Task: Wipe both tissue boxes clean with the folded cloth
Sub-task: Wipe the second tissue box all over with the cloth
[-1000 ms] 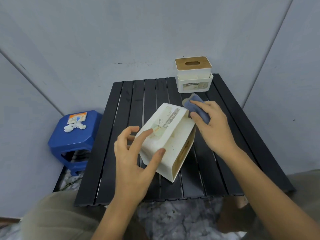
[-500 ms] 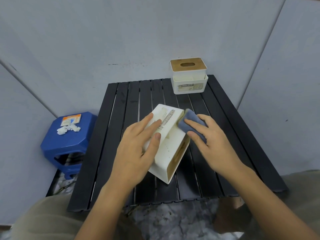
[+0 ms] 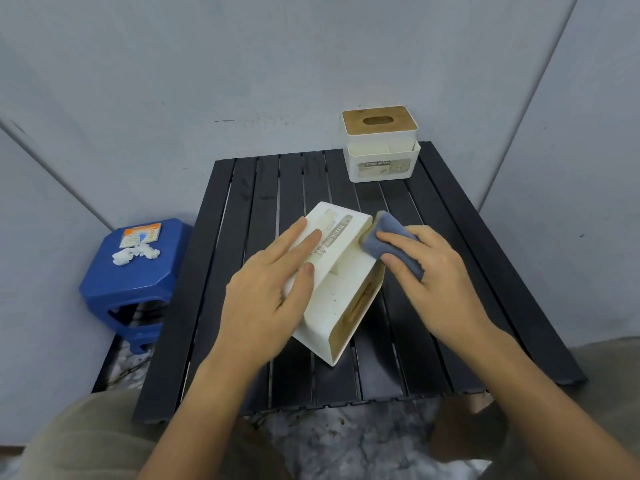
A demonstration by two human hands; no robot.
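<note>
A white tissue box (image 3: 341,282) lies on its side in the middle of the black slatted table (image 3: 221,258), its wooden lid facing right. My left hand (image 3: 273,292) presses flat on its upper face, fingers spread, holding it down. My right hand (image 3: 429,268) grips the folded blue cloth (image 3: 388,239) and presses it against the box's far right edge. A second white tissue box (image 3: 381,147) with a wooden slotted lid stands upright at the table's far right corner.
A blue plastic stool (image 3: 131,285) stands left of the table, with a small packet and crumpled white tissue bits on top. Grey walls close in behind and at the right. My knees are at the table's near edge.
My left hand went from gripping the box's near corner to lying flat on top. The box settled onto the table, and the cloth moved onto its far right edge.
</note>
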